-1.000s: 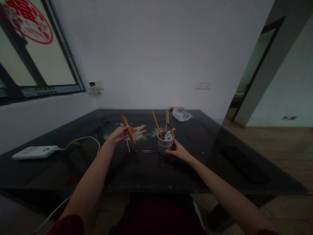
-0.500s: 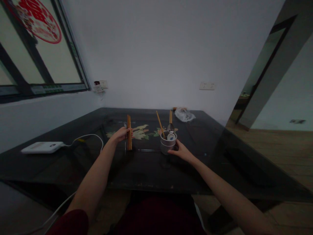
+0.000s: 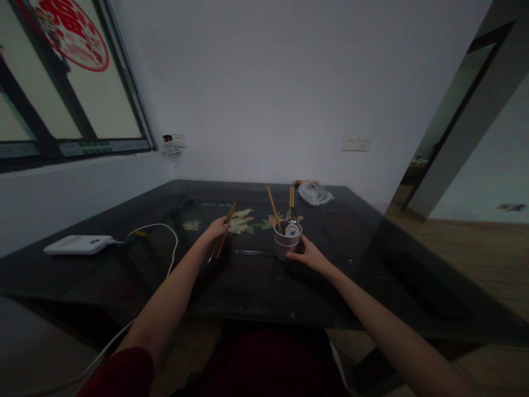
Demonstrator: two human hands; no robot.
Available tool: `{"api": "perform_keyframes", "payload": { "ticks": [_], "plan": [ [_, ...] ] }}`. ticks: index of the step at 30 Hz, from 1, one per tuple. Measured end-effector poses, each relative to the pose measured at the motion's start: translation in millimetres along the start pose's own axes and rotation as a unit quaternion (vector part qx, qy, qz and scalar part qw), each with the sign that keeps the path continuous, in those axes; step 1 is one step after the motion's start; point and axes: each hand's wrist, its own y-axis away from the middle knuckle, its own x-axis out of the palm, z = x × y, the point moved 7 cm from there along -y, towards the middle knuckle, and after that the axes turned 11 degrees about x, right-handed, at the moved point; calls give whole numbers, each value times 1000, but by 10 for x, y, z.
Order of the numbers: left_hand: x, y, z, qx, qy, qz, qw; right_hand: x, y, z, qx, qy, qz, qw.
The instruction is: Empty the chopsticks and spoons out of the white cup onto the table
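Observation:
My left hand (image 3: 218, 226) is closed round a bundle of wooden chopsticks (image 3: 222, 243), tilted with their upper ends to the right. A thin metal utensil shows beside their lower ends; its kind is unclear. To the right, my right hand (image 3: 308, 253) grips the side of a grey cup (image 3: 285, 248) on the table. Inside the cup stand a leaning chopstick (image 3: 273, 204), a pair of chopsticks (image 3: 291, 194), a metal spoon (image 3: 291, 214) and a white spoon with a blue mark (image 3: 292, 230).
The dark glossy table (image 3: 256, 292) has a flower pattern. On its left lies a white power bank (image 3: 78, 245) with a white cable (image 3: 176, 237). A clear plastic bag (image 3: 314, 193) lies at the back near the wall. A dark flat object (image 3: 425, 284) rests on the right.
My left hand has turned the chopsticks from upright to a slant, tops to the right. The right hand keeps its hold on the cup. The whole view has shifted slightly.

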Motion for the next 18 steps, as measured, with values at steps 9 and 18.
{"api": "perform_keyframes", "payload": {
  "ticks": [9,18],
  "plan": [
    [191,46,76,43,-50,17,998,10,-10,-6,-3,-3,7,1000],
    [221,66,77,56,-52,10,997,2,12,33,-4,8,7,1000]
  ]
}}
